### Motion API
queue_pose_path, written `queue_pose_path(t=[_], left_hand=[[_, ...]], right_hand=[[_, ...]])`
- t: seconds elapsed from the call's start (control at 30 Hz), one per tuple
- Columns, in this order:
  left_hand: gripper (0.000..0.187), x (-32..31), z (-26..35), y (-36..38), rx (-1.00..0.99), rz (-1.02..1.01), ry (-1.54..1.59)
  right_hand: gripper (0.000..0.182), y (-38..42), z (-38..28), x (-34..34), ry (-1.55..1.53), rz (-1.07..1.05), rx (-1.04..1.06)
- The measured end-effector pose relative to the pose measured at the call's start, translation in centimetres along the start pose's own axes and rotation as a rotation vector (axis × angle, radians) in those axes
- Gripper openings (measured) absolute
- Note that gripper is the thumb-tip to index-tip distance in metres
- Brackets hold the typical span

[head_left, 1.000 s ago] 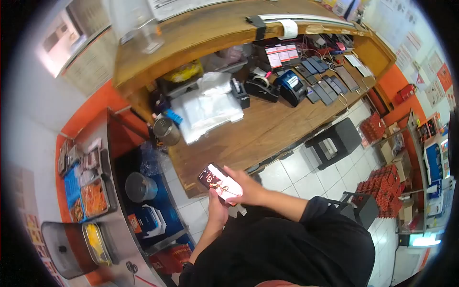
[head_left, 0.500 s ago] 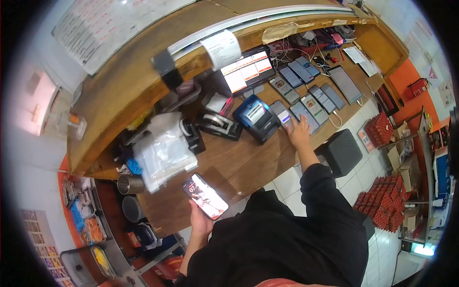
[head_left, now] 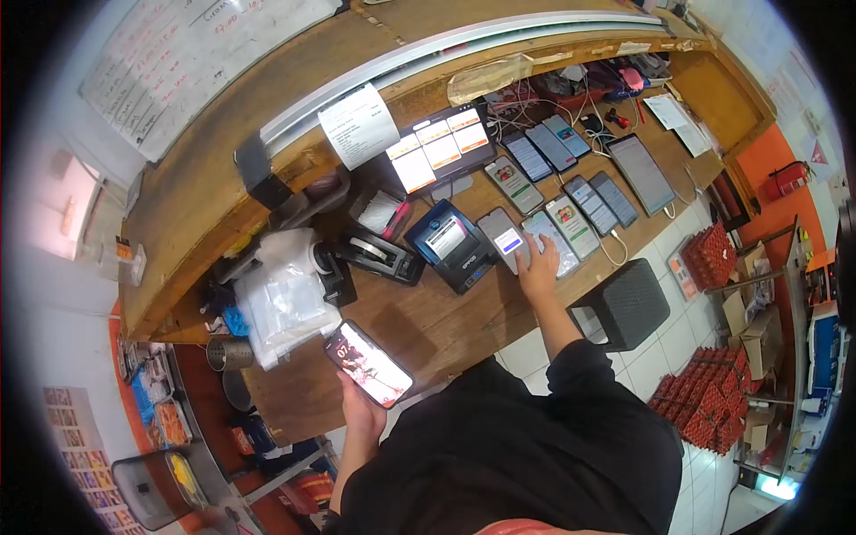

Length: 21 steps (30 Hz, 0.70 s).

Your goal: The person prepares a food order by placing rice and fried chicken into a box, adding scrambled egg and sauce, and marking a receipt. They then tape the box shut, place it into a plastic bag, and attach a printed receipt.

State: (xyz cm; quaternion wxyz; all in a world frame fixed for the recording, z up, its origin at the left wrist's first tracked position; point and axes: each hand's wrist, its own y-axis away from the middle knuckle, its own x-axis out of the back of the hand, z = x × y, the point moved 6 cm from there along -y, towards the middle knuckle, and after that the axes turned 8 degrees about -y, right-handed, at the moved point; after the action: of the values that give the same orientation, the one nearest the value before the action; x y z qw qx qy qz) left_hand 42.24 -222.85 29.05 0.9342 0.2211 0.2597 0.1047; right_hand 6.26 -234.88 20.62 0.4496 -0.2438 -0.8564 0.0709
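My left hand (head_left: 361, 408) is wrapped round a lit smartphone (head_left: 370, 364), its screen face up with a large clock and a picture. It is held just over the counter's front edge. My right hand (head_left: 538, 275) reaches over a row of phones with its fingers spread. Its fingertips are at the lower right of a grey phone (head_left: 501, 234) whose screen shows a white pop-up with a blue button. The thumb side lies by that phone, and the other fingers overlap a light-screened phone (head_left: 563, 256). A phone with a green-and-white screen (head_left: 572, 226) is just right of it.
A receipt printer (head_left: 457, 252), a tape dispenser (head_left: 379, 256) and clear plastic bags (head_left: 281, 303) stand left along the wooden counter (head_left: 446, 325). Behind are a tablet monitor (head_left: 439, 147) and several cabled phones. A black stool-like box (head_left: 624, 306) stands at the front right; red egg trays (head_left: 704, 392) beyond.
My right hand has shifted left along the phones, toward the grey one with the pop-up. My left hand still holds the smartphone. The whole view has turned slightly.
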Motion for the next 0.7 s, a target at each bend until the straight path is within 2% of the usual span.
queue_pose_path(t=[0.03,0.13,0.23,0.27,0.33,0.37,0.43,0.5,0.57,0.6,0.67,0.7], left_hand=[[0.051,-0.3,0.0,0.0,-0.009,0.003,-0.012],[0.054,-0.6,-0.5,-0.3,-0.006,-0.020,-0.024],[0.054,-1.6,-0.3,-0.6,0.015,-0.025,-0.042],[0.054,-2.4,0.1,-0.7,-0.014,-0.083,-0.028],[0.054,-3.4,0.9,-0.9,-0.041,-0.127,-0.036],[0.054,-4.0,1.3,-0.8,-0.064,-0.178,-0.052],[0.055,-4.4,1.7,-0.7,-0.060,-0.144,-0.045],[0.055,-5.1,2.4,-0.5,-0.090,-0.173,0.006],[0.054,-4.7,2.6,-0.3,-0.112,-0.142,0.028],[0.054,-4.4,2.5,-0.3,-0.109,-0.160,0.030],[0.054,-4.3,2.9,-0.2,-0.131,-0.167,0.017],[0.053,-4.3,3.2,0.0,-0.128,-0.122,-0.009]], right_hand=[[0.039,-0.1,-0.7,0.9,-0.098,0.068,-0.002],[0.037,-0.7,-7.2,5.4,-0.279,0.069,0.068],[0.037,-1.3,-6.4,2.8,-0.383,0.012,0.022],[0.037,-1.6,-6.4,2.7,-0.383,0.005,0.028],[0.035,-2.1,-7.3,2.5,-0.074,-0.064,0.078],[0.035,-2.0,-6.2,1.7,-0.077,-0.074,0.087],[0.031,-1.8,-0.7,-1.0,0.127,-0.131,-0.051],[0.025,-1.6,0.2,-1.5,0.129,-0.132,-0.034],[0.022,-1.8,-2.1,-0.1,-0.230,-0.046,-0.033],[0.021,-1.6,-4.8,0.8,-0.422,-0.120,-0.093],[0.024,-0.5,-10.0,0.5,-0.785,-0.135,0.103],[0.029,0.6,-12.5,-0.3,-0.909,-0.478,0.016]])
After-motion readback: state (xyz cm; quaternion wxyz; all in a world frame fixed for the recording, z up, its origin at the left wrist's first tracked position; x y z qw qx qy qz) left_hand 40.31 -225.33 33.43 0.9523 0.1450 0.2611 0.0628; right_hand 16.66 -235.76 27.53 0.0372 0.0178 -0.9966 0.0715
